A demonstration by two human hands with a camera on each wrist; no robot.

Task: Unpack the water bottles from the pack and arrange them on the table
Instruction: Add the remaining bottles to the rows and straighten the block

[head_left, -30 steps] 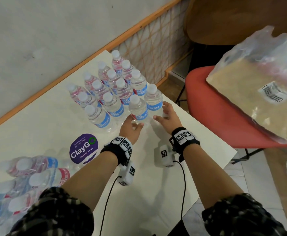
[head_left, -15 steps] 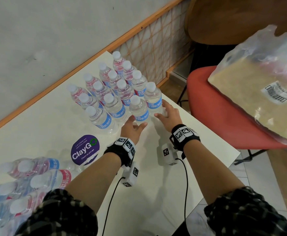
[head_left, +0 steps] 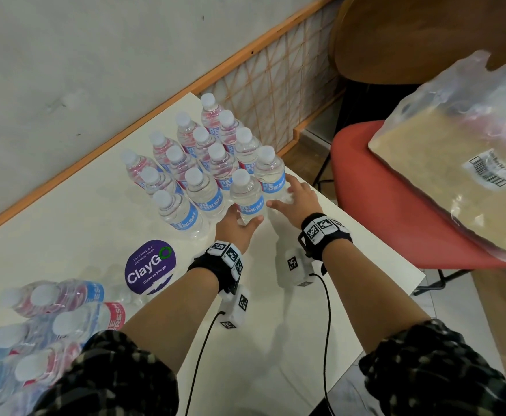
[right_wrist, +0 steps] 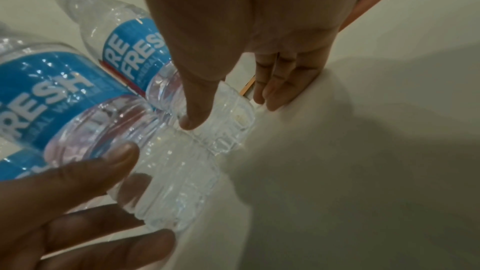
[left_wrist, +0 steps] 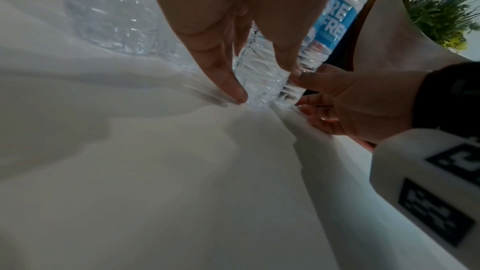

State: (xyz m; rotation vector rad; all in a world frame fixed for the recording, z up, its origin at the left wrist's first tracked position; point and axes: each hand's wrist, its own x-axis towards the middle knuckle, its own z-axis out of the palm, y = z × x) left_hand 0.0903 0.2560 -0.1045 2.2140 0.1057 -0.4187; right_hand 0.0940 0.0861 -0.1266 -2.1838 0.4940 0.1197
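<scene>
Several water bottles with blue or pink labels stand in rows at the table's far right corner. My left hand holds the base of the nearest bottle between thumb and fingers; the left wrist view shows this bottle upright on the table. My right hand lies beside the neighbouring bottle. Its thumb touches that bottle's base and its fingers lie straight on the far side. The shrink-wrapped pack with more bottles lies at the lower left.
A purple ClayGo sticker is on the white table. The table's right edge runs just past my right wrist. Beyond it a red chair carries a plastic-wrapped cardboard tray. A wall borders the table's far side.
Both hands slid the two front bottles away from me, up against the standing group. The right-hand bottle now sits closer to the row behind it.
</scene>
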